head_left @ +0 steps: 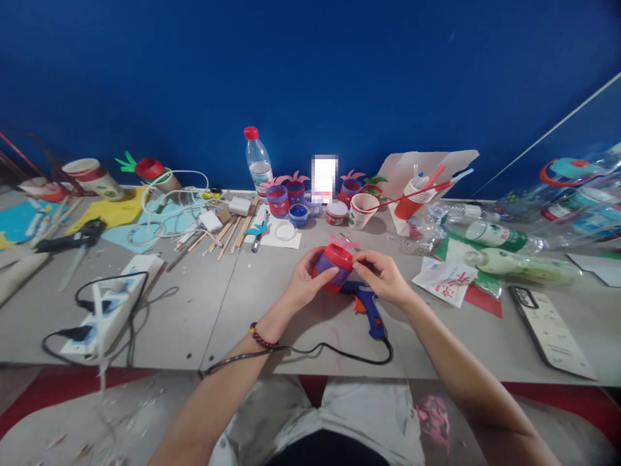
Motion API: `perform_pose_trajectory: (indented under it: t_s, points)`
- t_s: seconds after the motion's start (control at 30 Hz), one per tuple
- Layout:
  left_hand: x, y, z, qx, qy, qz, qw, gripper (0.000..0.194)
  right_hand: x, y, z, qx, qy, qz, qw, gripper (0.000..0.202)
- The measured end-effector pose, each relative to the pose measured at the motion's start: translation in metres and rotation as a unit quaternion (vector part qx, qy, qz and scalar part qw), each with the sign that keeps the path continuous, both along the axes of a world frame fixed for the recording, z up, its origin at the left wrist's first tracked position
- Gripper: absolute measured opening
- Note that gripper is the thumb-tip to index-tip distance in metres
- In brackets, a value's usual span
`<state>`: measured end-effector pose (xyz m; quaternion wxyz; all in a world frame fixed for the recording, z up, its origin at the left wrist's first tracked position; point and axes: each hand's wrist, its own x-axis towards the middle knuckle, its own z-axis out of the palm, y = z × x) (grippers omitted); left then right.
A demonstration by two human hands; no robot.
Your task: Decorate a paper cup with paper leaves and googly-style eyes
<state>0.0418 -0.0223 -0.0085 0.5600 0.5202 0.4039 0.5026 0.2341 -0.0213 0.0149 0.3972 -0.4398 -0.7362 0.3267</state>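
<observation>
My left hand (314, 277) is wrapped round a small painted cup (334, 260) with a red rim and a purple band, tilted over the table. The fingertips of my right hand (381, 275) are pinched together at the cup's right rim; whether they also hold something small cannot be made out. Just behind the cup shows a pink paper cutout (345, 242), partly hidden. A blue hot glue gun (372, 312) with an orange trigger lies on the table under my right hand, its nozzle end hidden behind the cup and hand. Its black cord runs left across my left forearm.
Painted cups (278, 200) with paper leaves, a paint jar (298, 215) and a paper cup (362, 211) stand at the back. On the left are a power strip (116, 304) and wooden sticks (237, 230). Plastic bottles (504, 236) and a phone (553, 333) lie right.
</observation>
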Motion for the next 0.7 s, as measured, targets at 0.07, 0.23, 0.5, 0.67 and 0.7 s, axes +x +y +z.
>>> perform_pose_trajectory:
  t_s: [0.07,0.23,0.5,0.67,0.7]
  points:
    - [0.0000,-0.0002,0.0003,0.000,0.000,-0.002,1.000,0.051,0.0003,0.0001,-0.0005,0.000,-0.001,-0.002,1.000,0.016]
    - [0.0005,-0.0004,0.0010,-0.010,-0.008,0.000,1.000,0.052,0.0005,0.0001,-0.0007,0.004,-0.004,-0.004,1.000,0.015]
    - [0.0009,-0.0003,-0.0004,-0.006,-0.011,-0.001,1.000,0.052,0.0002,0.0000,-0.0002,0.005,-0.005,0.000,1.000,0.015]
    - [0.0006,-0.0002,0.0014,0.002,-0.006,0.002,1.000,0.051,0.0000,0.0001,0.0000,0.003,-0.003,0.001,1.000,0.015]
    - [0.0005,-0.0002,0.0019,0.004,-0.004,0.001,1.000,0.050,-0.0001,0.0002,0.0002,0.003,-0.002,0.000,1.000,0.015]
